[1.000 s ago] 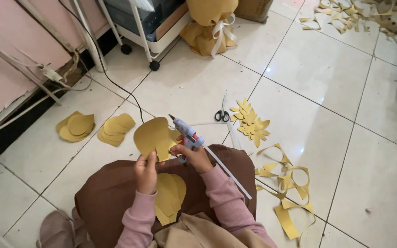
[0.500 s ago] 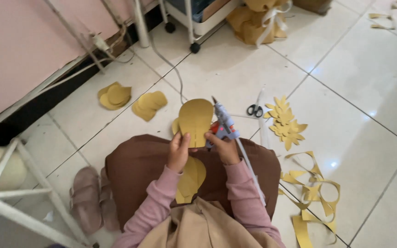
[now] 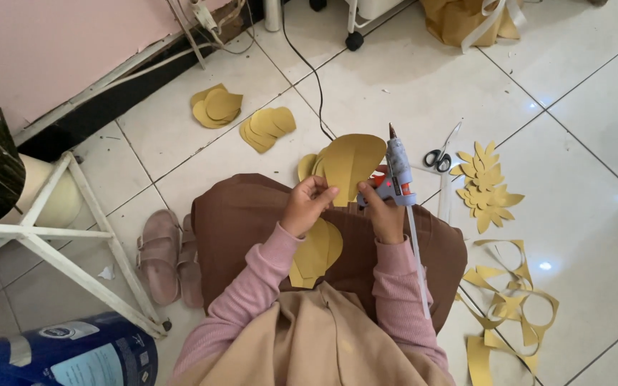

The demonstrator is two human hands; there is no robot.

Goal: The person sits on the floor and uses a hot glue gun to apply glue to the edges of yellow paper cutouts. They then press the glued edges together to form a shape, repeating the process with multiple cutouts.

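My left hand [image 3: 306, 206] pinches the lower edge of a gold paper petal [image 3: 352, 164] held upright over my lap. My right hand [image 3: 383, 212] grips a grey-blue glue gun [image 3: 398, 171], nozzle pointing away from me, right beside the petal. More gold petals [image 3: 315, 251] lie on my brown skirt below the hands. The glue gun's cord trails back past my right arm.
Two stacks of gold petals [image 3: 266, 127] lie on the tiles ahead, scissors [image 3: 439, 156] and gold leaf cut-outs [image 3: 485, 184] to the right, gold paper scraps [image 3: 511, 304] at lower right. Pink sandals [image 3: 160, 256], a white metal stand [image 3: 51, 236] and a blue bucket [image 3: 59, 356] sit left.
The view has swung left and down, bringing the sandals, stand and bucket into sight. Both hands keep holding the petal and glue gun close together over the lap.
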